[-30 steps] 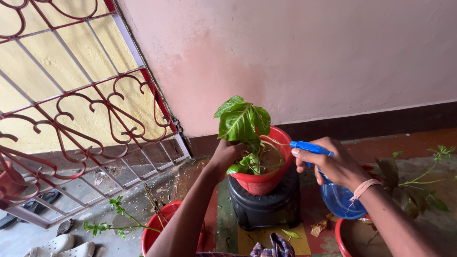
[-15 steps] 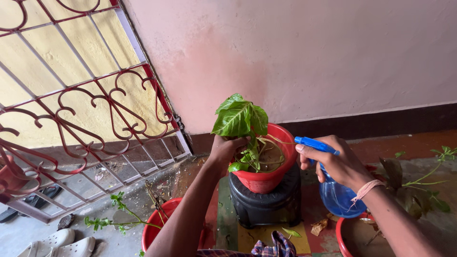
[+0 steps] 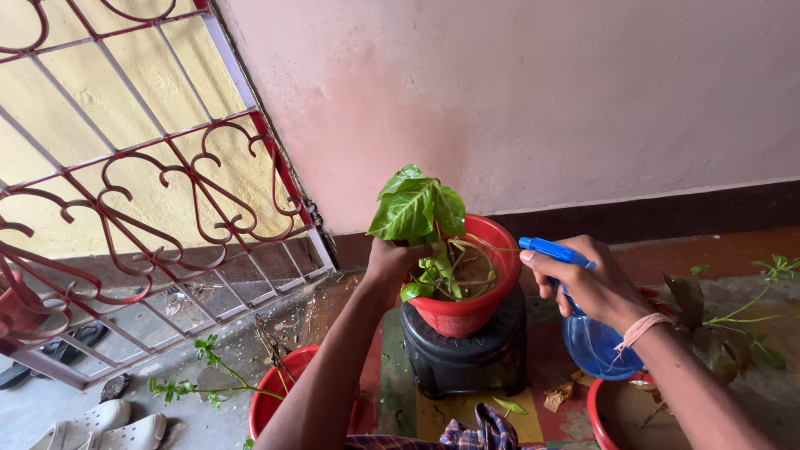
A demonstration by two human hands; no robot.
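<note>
Two hands work at one red pot (image 3: 467, 310) holding a single leafy green plant (image 3: 417, 212), set on a black stool (image 3: 462, 358). Left hand (image 3: 392, 262) grips the pot's near rim under the leaves. Right hand (image 3: 587, 283) is wrapped around one blue spray bottle (image 3: 587, 333), nozzle pointing at the plant. Two other red basins sit on the floor, one (image 3: 279, 396) below left, one (image 3: 604, 412) below right.

Your left hand (image 3: 390, 260) grips the rim of the red pot (image 3: 467, 310) under the green plant (image 3: 415, 210). The pot sits on a black stool (image 3: 462, 361). Your right hand (image 3: 588, 282) holds a blue spray bottle (image 3: 587, 337), its nozzle pointing at the plant.
</note>
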